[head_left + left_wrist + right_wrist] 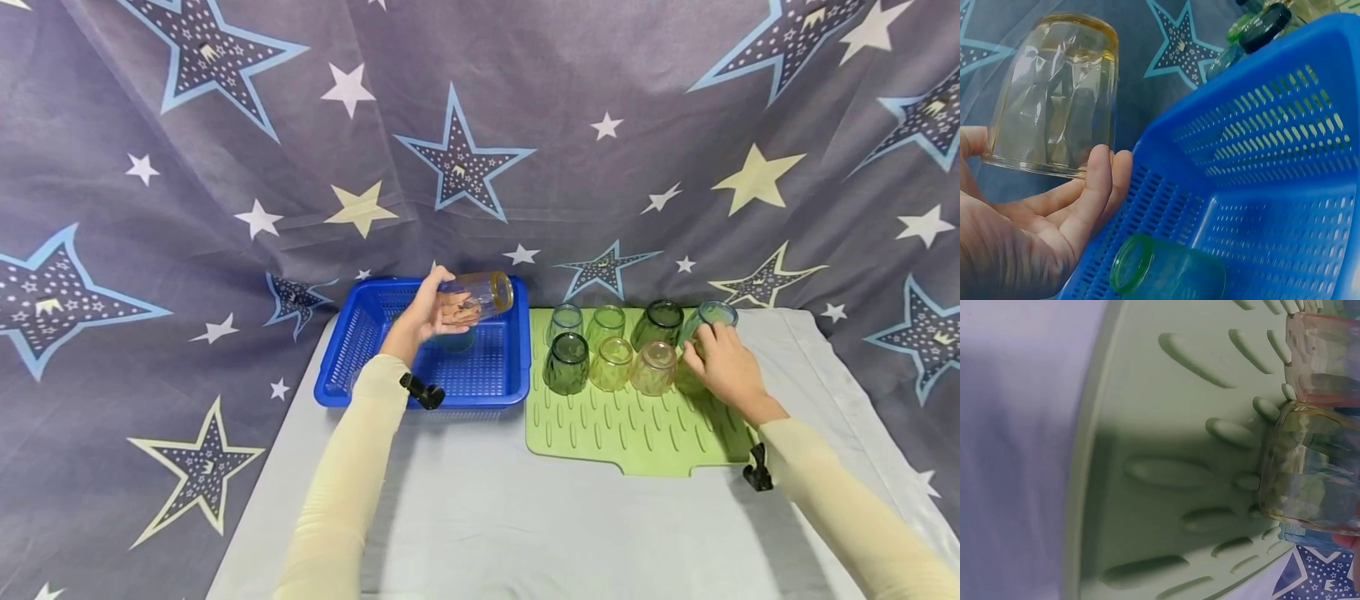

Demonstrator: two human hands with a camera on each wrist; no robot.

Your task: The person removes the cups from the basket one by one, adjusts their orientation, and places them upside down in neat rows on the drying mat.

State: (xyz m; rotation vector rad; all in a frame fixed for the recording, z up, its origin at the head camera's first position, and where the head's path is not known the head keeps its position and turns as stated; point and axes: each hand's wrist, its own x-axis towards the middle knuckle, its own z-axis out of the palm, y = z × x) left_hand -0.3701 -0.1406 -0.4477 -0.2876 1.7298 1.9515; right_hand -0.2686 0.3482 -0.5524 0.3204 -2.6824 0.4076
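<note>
No writing showed anywhere. The left hand [429, 315] gripped a yellow-tinted glass [483, 294] sideways above the blue basket [352, 354]. The right hand [723, 362] wrapped a blue glass [712, 315] at the green mat's [637, 433] far-right edge; the mat's near half lay bare.

Hidden and cut-off parts around the basket and mat

In the head view the right hand [723, 362] covers the lower part of the blue-green glass [708, 319] at its 12 o'clock, so the grip cannot be judged; a green glass [456, 340] in the basket [352, 367] is mostly hidden behind the left hand [427, 312]. In the left wrist view that green glass [1166, 272] is cut off at 6 o'clock. In the right wrist view the nearest glass [1310, 469] runs off at 3 o'clock, the hand shows only as a sliver, and the mat [1166, 425] is blurred.
</note>
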